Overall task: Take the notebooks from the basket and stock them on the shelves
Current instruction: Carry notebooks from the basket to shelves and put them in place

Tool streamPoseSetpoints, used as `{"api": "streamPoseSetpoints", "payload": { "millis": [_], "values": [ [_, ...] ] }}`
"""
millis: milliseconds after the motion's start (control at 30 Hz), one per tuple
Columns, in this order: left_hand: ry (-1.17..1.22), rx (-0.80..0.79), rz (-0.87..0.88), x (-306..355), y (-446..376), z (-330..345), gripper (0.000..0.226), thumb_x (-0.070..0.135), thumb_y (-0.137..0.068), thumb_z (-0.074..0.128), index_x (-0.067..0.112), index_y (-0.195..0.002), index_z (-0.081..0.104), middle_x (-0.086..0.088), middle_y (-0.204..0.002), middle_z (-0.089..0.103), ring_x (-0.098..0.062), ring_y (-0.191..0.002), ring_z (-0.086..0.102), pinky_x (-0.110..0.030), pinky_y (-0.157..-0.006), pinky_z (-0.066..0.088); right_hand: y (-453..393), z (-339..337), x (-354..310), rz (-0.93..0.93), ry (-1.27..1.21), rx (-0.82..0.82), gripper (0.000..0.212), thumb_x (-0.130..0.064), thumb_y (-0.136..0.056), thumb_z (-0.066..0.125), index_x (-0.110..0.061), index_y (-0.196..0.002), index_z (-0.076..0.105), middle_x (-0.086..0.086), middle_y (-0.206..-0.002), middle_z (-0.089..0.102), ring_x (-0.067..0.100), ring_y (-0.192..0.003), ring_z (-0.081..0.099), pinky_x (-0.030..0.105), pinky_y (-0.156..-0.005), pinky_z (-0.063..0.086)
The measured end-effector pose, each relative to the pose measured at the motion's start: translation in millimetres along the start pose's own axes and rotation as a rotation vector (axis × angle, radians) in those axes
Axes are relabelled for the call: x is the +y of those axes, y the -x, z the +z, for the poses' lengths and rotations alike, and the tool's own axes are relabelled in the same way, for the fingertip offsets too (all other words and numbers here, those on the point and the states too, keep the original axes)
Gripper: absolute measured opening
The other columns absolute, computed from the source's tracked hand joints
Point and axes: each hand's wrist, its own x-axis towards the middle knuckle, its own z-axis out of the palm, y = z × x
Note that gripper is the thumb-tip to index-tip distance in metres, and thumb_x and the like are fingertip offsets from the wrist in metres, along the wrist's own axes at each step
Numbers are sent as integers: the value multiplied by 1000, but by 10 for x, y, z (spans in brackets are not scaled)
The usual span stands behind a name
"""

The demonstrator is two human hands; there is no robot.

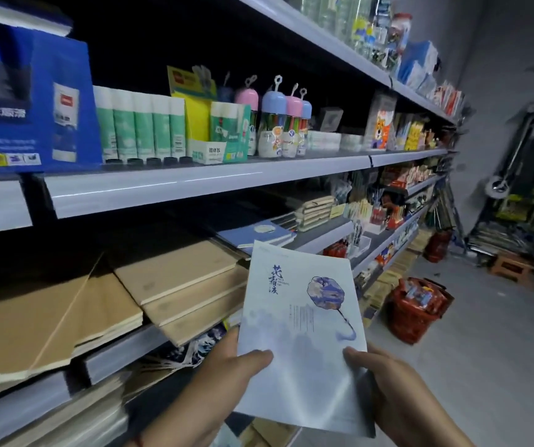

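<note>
Running along the left, grey store shelves (194, 185) loaded with stationery; brown kraft notebooks (175, 272) stacked on the tier at hand level. Far off on the floor, red basket (417, 308) with packaged goods inside. Held up before the shelves, white notebook (301, 333) with blue flower cover, pinched at its lower corners by left hand (227, 369) and right hand (388, 382), thumbs on top.
</note>
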Motion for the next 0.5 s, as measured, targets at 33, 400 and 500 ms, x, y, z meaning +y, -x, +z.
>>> {"api": "streamPoseSetpoints", "payload": {
  "millis": [33, 400, 500],
  "values": [
    [-14, 13, 3, 12, -53, 32, 52, 27, -64, 66, 25, -115, 65, 10, -102, 77, -13, -96, 73, -39, -95, 54, -121, -37, -28, 0, 14, -9, 27, 6, -93, 48, 4, -112, 66, 25, -102, 72, 40, -89, 72, 42, -84, 55],
    [-39, 372, 188, 462, -917, 589, 34, 0, -95, 53, 26, -116, 58, 0, -99, 75, -17, -61, 67, -26, -42, 44, -1685, -34, -1087, -44, 345, -361, 22, -5, -99, 51, -1, -113, 67, 22, -106, 73, 41, -95, 71, 46, -75, 60],
    [-71, 497, 240, 632, -1219, 610, 32, -4, -93, 53, 21, -112, 61, 2, -98, 75, -5, -64, 67, -16, -42, 43, -2199, 190, -1337, -100, 478, -383, 20, -4, -97, 56, -1, -112, 68, 23, -107, 72, 39, -96, 70, 42, -73, 57]
  ]
}}
